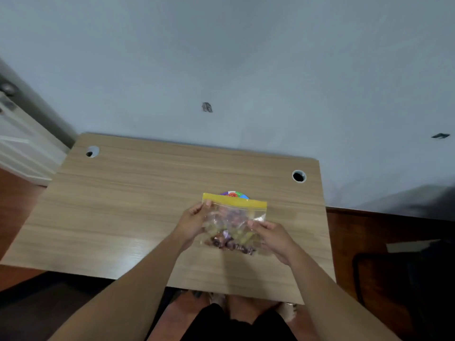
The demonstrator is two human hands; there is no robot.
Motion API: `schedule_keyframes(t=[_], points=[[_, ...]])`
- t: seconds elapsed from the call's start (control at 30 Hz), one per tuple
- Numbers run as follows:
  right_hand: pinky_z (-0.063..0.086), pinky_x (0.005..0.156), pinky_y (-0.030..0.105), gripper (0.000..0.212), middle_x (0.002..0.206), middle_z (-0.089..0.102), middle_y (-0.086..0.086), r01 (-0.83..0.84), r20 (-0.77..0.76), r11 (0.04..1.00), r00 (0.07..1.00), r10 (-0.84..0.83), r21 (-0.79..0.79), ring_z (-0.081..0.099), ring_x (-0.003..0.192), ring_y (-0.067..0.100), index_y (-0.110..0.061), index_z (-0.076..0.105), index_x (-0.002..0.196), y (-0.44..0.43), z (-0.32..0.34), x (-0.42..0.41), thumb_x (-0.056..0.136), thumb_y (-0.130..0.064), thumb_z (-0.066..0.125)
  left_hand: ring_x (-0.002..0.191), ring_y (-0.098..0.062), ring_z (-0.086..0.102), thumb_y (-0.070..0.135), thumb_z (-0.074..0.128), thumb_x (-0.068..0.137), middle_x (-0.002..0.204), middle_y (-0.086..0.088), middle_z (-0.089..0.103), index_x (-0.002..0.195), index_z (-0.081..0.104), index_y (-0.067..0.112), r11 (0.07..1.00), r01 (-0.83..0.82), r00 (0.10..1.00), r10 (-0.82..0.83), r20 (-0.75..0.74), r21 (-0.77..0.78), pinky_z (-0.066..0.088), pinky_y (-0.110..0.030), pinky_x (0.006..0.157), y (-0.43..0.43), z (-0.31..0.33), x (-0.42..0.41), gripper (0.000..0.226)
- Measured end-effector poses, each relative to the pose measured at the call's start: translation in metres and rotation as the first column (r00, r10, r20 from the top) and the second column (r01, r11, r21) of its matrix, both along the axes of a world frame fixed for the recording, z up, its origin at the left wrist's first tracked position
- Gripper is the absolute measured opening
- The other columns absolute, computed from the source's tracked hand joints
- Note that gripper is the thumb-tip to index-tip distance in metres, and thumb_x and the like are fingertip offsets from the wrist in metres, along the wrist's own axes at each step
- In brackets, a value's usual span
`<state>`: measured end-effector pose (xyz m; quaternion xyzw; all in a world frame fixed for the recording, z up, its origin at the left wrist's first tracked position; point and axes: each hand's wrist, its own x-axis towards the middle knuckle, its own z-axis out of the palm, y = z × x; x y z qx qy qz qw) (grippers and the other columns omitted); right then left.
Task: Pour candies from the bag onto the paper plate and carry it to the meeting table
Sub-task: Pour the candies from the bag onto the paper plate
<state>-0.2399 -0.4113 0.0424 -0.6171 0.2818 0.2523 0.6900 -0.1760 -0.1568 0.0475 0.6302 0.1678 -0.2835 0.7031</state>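
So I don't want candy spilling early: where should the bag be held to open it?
Pinch the yellow zip strip along the top of the bag, one hand from each side. The bag hangs upright with the candies settled at the bottom, so the top stays free.

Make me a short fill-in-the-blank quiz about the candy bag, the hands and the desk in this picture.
1. The bag has a ____ zip strip along its top.
2. The bag is held by ____ hands, the left hand and right hand.
3. The colourful plate lies ____ the bag.
4. The desk has ____ round cable holes.

Answers: yellow; two; behind; two
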Motion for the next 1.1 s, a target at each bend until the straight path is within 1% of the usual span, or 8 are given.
schedule_keyframes(t=[0.13, 0.37, 0.5, 0.57, 0.67, 0.77, 0.97, 1.1], points=[[0.054, 0.098, 0.032, 0.026, 0.121, 0.084, 0.005, -0.052, 0.092, 0.998, 0.994, 0.054, -0.027, 0.075, 0.12, 0.021, -0.014, 0.085, 0.118, -0.017, 0.02, 0.011, 0.098, -0.029, 0.078, 0.089, -0.013, 0.079, 0.027, 0.061, 0.109, 0.105, -0.008, 0.081, 0.119, 0.076, 0.0, 1.0, 0.029, 0.994, -0.03, 0.103, 0.005, 0.061, -0.029, 0.078, 0.004, 0.026, 0.018, 0.032], [0.059, 0.085, 0.02, 0.028, 0.113, 0.086, 0.002, -0.096, 0.284, 0.988, 0.95, 0.127, -0.122, 0.081, 0.1, 0.008, -0.011, 0.081, 0.12, -0.032, 0.083, 0.043, 0.093, -0.018, 0.083, 0.091, -0.02, 0.082, 0.017, 0.071, 0.103, 0.089, 0.001, 0.079, 0.105, 0.075, 0.015, 0.996, 0.091, 0.951, -0.094, 0.294, 0.022, 0.059, -0.03, 0.078, -0.001, 0.078, 0.047, 0.005], [0.06, 0.102, 0.045, 0.03, 0.107, 0.086, 0.008, -0.062, 0.369, 0.963, 0.916, 0.159, -0.261, 0.081, 0.109, 0.028, -0.009, 0.083, 0.113, -0.042, 0.11, 0.06, 0.088, -0.025, 0.088, 0.091, -0.01, 0.082, 0.02, 0.066, 0.106, 0.105, -0.007, 0.083, 0.114, 0.076, 0.004, 0.989, 0.117, 0.907, -0.145, 0.394, 0.095, 0.058, -0.027, 0.079, -0.003, 0.104, 0.06, 0.021], [0.06, 0.082, 0.042, 0.028, 0.085, 0.083, -0.006, -0.108, 0.375, 0.923, 0.891, 0.254, -0.37, 0.08, 0.084, 0.022, -0.016, 0.085, 0.098, -0.05, 0.119, 0.066, 0.084, -0.038, 0.091, 0.087, -0.002, 0.08, 0.017, 0.065, 0.106, 0.103, -0.007, 0.083, 0.114, 0.077, 0.001, 0.983, 0.111, 0.877, -0.167, 0.451, 0.149, 0.058, -0.017, 0.074, -0.004, 0.114, 0.065, 0.022], [0.03, 0.052, 0.019, 0.034, 0.058, 0.046, -0.016, -0.216, 0.338, 0.837, 0.842, 0.42, -0.503, 0.041, 0.055, 0.007, -0.02, 0.079, 0.08, -0.055, 0.136, 0.07, 0.079, -0.051, 0.092, 0.084, 0.0, 0.075, 0.013, 0.07, 0.103, 0.095, -0.006, 0.084, 0.103, 0.082, 0.004, 0.967, 0.068, 0.802, -0.199, 0.563, 0.245, 0.055, -0.013, 0.077, -0.003, 0.123, 0.072, 0.015], [0.034, 0.056, 0.018, 0.034, 0.062, 0.056, -0.015, -0.295, 0.294, 0.758, 0.793, 0.534, -0.581, 0.048, 0.058, 0.005, -0.03, 0.078, 0.08, -0.05, 0.148, 0.076, 0.073, -0.06, 0.093, 0.085, 0.002, 0.072, 0.012, 0.075, 0.099, 0.093, -0.003, 0.086, 0.093, 0.085, 0.01, 0.932, 0.036, 0.715, -0.275, 0.642, 0.36, 0.052, -0.013, 0.082, -0.004, 0.131, 0.076, 0.012], [0.052, 0.085, 0.018, 0.054, 0.11, 0.079, -0.02, -0.228, 0.348, 0.697, 0.737, 0.58, -0.679, 0.07, 0.102, -0.006, -0.038, 0.077, 0.117, -0.015, 0.171, 0.088, 0.07, -0.061, 0.093, 0.089, -0.002, 0.077, 0.017, 0.078, 0.097, 0.092, 0.001, 0.086, 0.095, 0.087, 0.009, 0.918, 0.099, 0.656, -0.351, 0.668, 0.385, 0.056, -0.021, 0.084, -0.016, 0.14, 0.076, 0.012], [0.044, 0.068, 0.023, 0.02, 0.083, 0.073, -0.015, -0.154, 0.461, 0.717, 0.671, 0.581, -0.68, 0.06, 0.071, -0.002, -0.039, 0.076, 0.096, 0.011, 0.175, 0.097, 0.085, -0.052, 0.086, 0.089, -0.006, 0.075, 0.019, 0.079, 0.096, 0.096, 0.0, 0.084, 0.107, 0.088, 0.011, 0.939, 0.172, 0.684, -0.331, 0.65, 0.297, 0.056, -0.018, 0.083, -0.016, 0.141, 0.076, 0.016]])
